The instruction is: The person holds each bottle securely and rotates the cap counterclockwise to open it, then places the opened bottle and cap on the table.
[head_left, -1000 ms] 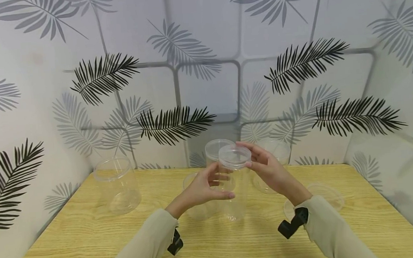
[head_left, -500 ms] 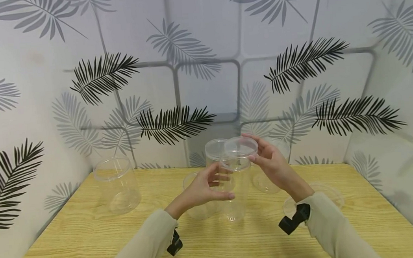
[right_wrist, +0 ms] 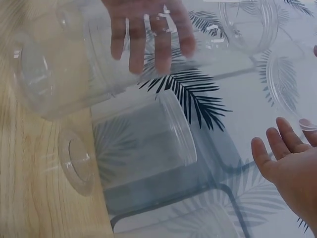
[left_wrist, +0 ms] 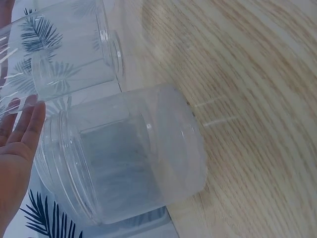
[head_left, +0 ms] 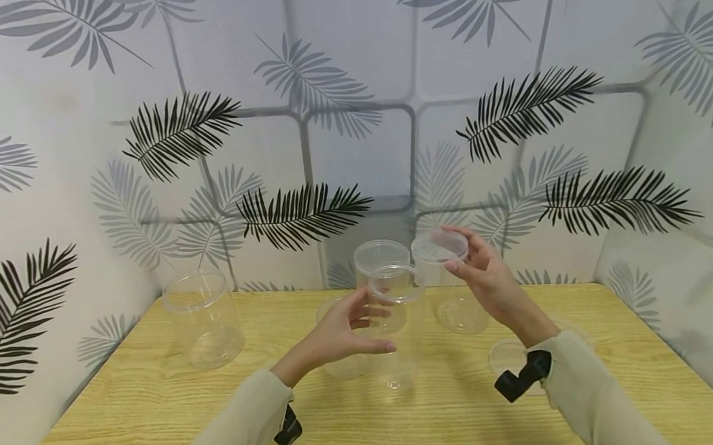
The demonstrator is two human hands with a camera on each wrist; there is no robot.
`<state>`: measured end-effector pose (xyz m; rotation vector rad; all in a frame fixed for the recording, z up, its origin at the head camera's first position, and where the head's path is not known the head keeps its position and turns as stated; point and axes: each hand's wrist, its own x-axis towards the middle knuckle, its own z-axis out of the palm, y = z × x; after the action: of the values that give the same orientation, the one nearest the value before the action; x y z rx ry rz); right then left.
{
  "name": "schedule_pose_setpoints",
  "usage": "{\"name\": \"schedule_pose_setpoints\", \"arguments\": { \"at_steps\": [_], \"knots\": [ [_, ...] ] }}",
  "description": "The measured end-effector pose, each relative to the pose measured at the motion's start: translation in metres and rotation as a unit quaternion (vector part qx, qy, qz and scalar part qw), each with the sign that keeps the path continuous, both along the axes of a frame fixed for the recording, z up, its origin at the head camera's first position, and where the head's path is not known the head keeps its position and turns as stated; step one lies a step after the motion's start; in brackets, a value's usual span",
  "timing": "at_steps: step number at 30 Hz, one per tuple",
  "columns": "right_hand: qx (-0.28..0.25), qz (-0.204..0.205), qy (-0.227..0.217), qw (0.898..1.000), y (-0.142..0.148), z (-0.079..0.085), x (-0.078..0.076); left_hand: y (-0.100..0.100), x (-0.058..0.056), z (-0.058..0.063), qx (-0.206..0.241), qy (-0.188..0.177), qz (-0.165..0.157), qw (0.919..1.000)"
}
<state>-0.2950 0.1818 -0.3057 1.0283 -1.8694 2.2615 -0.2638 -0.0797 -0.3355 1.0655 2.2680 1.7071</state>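
Observation:
A tall clear plastic jar (head_left: 398, 296) stands upright at the middle of the table, its top uncovered. Beside it on the left is my left hand (head_left: 343, 332), fingers and thumb extended and parted. In the left wrist view its fingertips (left_wrist: 37, 111) overlap the side of the tall jar (left_wrist: 74, 49); whether they touch cannot be told. My right hand (head_left: 489, 282) pinches a clear round lid (head_left: 440, 246) by its edge, thumb in front and fingers behind. The lid is up in the air, right of the jar's mouth and apart from it.
Other clear jars stand around: a wide jar (head_left: 206, 327) at left, a short jar (head_left: 344, 369) behind my left hand, a jar (head_left: 381, 248) at mid-back and another jar (head_left: 460, 318) at back right. A flat clear lid (head_left: 505, 355) lies near my right wrist. Patterned cloth backs the table (head_left: 160, 411).
The right hand has lifted the lid off the tall jar and carried it right. The left hand has eased slightly left, its fingers loosening from around the jar.

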Motion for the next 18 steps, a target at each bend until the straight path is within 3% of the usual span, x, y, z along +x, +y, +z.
{"name": "schedule_pose_setpoints", "arguments": {
  "at_steps": [6,13,18],
  "knots": [
    [0.035,-0.031,0.000,0.999,0.008,-0.006,-0.002,-0.011,0.001,-0.004,0.011,0.001,-0.001,0.9999],
    [0.104,-0.060,-0.002,0.993,0.018,-0.014,-0.003,-0.029,-0.007,-0.019,0.009,0.000,-0.002,1.0000],
    [0.157,-0.071,-0.009,0.985,0.027,-0.021,-0.003,-0.043,-0.005,-0.019,0.008,0.011,-0.003,0.9999]
  ]
}}
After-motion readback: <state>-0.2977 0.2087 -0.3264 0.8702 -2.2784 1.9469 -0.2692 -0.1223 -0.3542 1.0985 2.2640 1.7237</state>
